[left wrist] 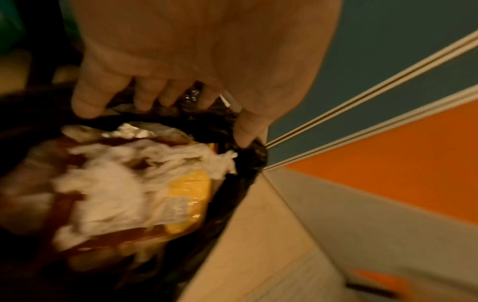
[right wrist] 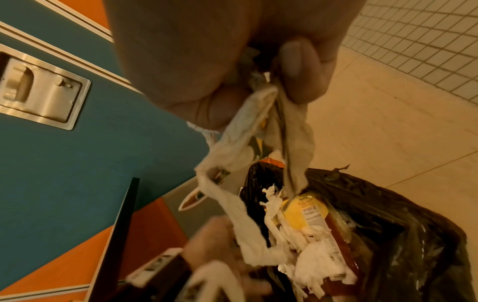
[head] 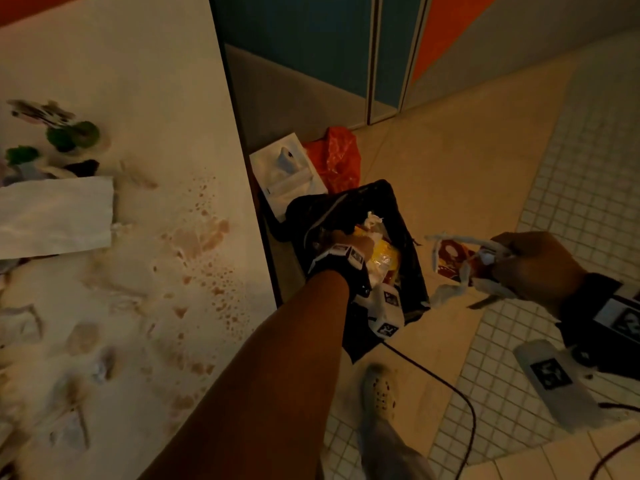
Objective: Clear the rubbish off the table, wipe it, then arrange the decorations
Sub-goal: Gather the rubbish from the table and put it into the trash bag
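Where the worktop ends, at its 3 o'clock edge, a black rubbish bag stands open on the floor, and both hands are at it
Left hand: the left hand (head: 349, 241) has fingers (left wrist: 85, 102) and thumb curled over the near rim of the black rubbish bag (head: 408, 216), pinching the plastic and holding the mouth open
Right hand: the right hand (head: 533, 265), at 3 o'clock from the bag and apart from it, is pressed together round a bunch of crumpled tissues (right wrist: 248, 147) and a red printed wrapper (head: 450, 259); the strips hang down from the fist over the bag's mouth
Bag contents: a yellow packet (right wrist: 302, 212) with a printed label lies among shredded white paper (right wrist: 318, 257), filling the bag near to the rim
Worktop: the pale worktop (head: 166, 98) takes the left half of the head view; reddish-brown stains (head: 207, 237) are spattered near its middle, with scraps of tissue towards 7 o'clock
Decorations: small green ornaments (head: 72, 135) sit at 10 o'clock on the worktop, beside a white paper sheet (head: 55, 216)
Floor beyond the bag: at 12 o'clock from it, a white tissue box (head: 287, 168) and an orange plastic bag (head: 337, 157) lie against the wall
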